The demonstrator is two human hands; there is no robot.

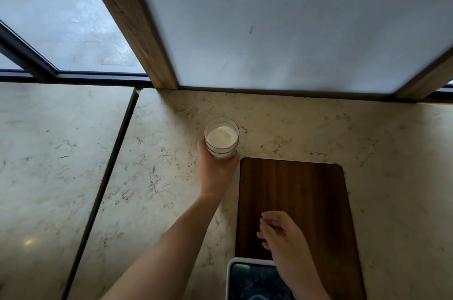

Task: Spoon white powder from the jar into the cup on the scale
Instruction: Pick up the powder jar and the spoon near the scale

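left hand (215, 167): fingers wrapped round the glass jar (221, 139) of white powder (221, 138), standing on the marble counter (152, 177)
right hand (282, 233): loosely curled, empty, over the wooden board (294, 189)
scale (250, 280): bottom edge, cup barely visible
tip: bring the jar close beside the scale first, I'd say

The scale (255, 280) is cut off by the bottom edge, its right side hidden under the right hand (282, 233), blurred; something rounded, perhaps the cup (257, 297), barely shows.

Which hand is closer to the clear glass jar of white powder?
Left. The left hand grips the clear glass jar of white powder; the right hand hovers apart, over the wooden board.
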